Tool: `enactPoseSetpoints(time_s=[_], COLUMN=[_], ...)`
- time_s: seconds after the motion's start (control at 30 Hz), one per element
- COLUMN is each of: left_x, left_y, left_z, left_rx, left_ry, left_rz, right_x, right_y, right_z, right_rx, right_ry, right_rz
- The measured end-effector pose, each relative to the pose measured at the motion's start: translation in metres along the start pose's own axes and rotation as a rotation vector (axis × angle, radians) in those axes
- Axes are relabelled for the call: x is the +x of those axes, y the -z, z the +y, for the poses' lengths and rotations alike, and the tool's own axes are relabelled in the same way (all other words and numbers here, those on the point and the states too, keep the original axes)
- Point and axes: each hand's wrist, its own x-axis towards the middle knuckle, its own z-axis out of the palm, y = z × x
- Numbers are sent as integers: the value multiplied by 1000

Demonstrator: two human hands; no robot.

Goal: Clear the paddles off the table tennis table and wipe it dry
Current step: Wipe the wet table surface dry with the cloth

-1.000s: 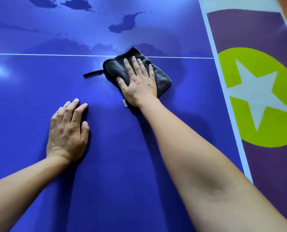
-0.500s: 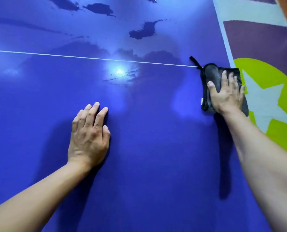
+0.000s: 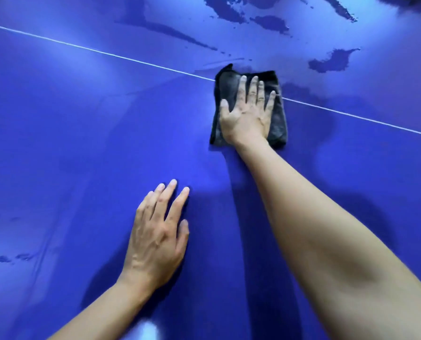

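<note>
Pressing the folded dark grey cloth (image 3: 278, 126) flat across the white line (image 3: 131, 59) on the blue worktop (image 3: 82, 143), right hand (image 3: 246, 119) fingers (image 3: 253, 89) straight and spread, left hand (image 3: 158, 239) flat and empty nearby, best pushing with even weight toward the dark wet patches (image 3: 327, 62) beyond.

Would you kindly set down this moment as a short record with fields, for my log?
Surface: blue table, white line running across it
Cloth: dark, folded, lying flat across the white line
Right hand: flat on the cloth, fingers straight, pressing it
Left hand: flat on bare table, nearer the person
Wet: dark patches beyond the line
Paddles: none in view
</note>
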Motion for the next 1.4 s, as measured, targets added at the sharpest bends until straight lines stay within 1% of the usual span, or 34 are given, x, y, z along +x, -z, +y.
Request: enactPoseSetpoints(time_s=[0.07, 0.13, 0.2, 0.23, 0.3, 0.37, 0.43, 0.57, 0.67, 0.73, 0.8, 0.87, 0.93, 1.0, 1.13, 1.27, 1.33, 1.4], left_x=[-25, -44, -56, -59, -64, -65, -66, -67, -67, -67, -66, -66, -66, -66, -66, -67, -67, -66], left_y=[4, 7, 10, 9, 4, -1, -3, -3, -3, -4, -5, -5, -6, -6, -7, -9, -9, -9], left_z=[-14, -20, -22, -21, -19, -12, -8, -8, -9, -9, -10, -12, -13, -12, -12, -15, -15, -16], left_rx=[2, -3, -10, -2, 34, 47, 50, 39, 23, 20, 23, 29, 27, 32, 50, 89, 85, 68], left_ry=[-1, -26, -33, -34, -8, 28, 44, 66, 87, 97, 102, 111, 108, 97, 78, 50, 46, 41], left_rz=[2, 10, 14, 10, -11, -15, -17, -8, -1, -1, 6, 12, 25, 36, 52, 49, 28, 18], right_x=[-2, -9, -18, -23, -34, -42, -54, -96, -134, -147, -147, -146, -149, -156, -160, -143, -137, -137], right_y=[-4, -1, 1, 4, 9, 16, 26, 48, 61, 65, 65, 62, 56, 45, 14, -4, -5, -6], right_z=[-55, -92, -100, -92, -60, -8, 65, 219, 308, 340, 342, 318, 275, 217, 73, -60, -106, -124], right_rx=[31, 53, 57, 62, 77, 90, 111, 72, 64, 59, 56, 72, 79, 78, 47, 77, 50, 38], right_ry=[82, 146, 171, 174, 145, 41, -91, -330, -503, -583, -616, -623, -545, -414, -122, 225, 395, 471], right_rz=[-47, -99, -118, -133, -142, -115, -78, 7, 43, 54, 75, 94, 89, 70, 42, -20, -99, -155])
